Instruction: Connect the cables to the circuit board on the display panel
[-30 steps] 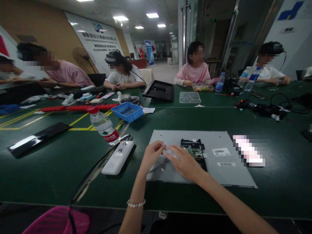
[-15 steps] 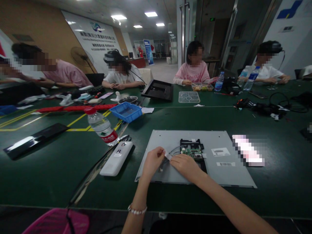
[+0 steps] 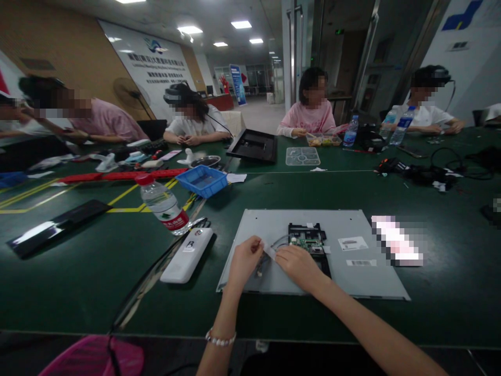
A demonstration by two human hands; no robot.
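Grip, left hand (image 3: 245, 261): thumb and fingers pinched together on one end of a small whitish strip (image 3: 270, 251).
Grip, right hand (image 3: 299, 269): fingers curled and pressed together at the strip's other end; the thumb is hidden.
Strip: spans the short gap between both sets of fingertips, above the left part of the panel (image 3: 364, 282); too small to tell whether it is tape or film.
Change: the hands have come down from a looser, more raised pose, and the strip is now drawn out between them. That looks like a controlled two-handed hold, and it leaves the grey cables (image 3: 279, 241) in view.
Cables: run from the green circuit board (image 3: 311, 244) toward the fingers; a loose end (image 3: 259, 269) hangs by the left hand.
Panel: grey, flat on the bench (image 3: 176, 313), with the board in a black bracket (image 3: 323, 235) near its middle.
Panel's left side: a white device (image 3: 188, 256) and a tilted bottle (image 3: 166, 206).
Panel's right side: a bright, blurred-out object (image 3: 397, 240).
Farther out: a blue tray (image 3: 213, 188) and a black frame (image 3: 252, 146).
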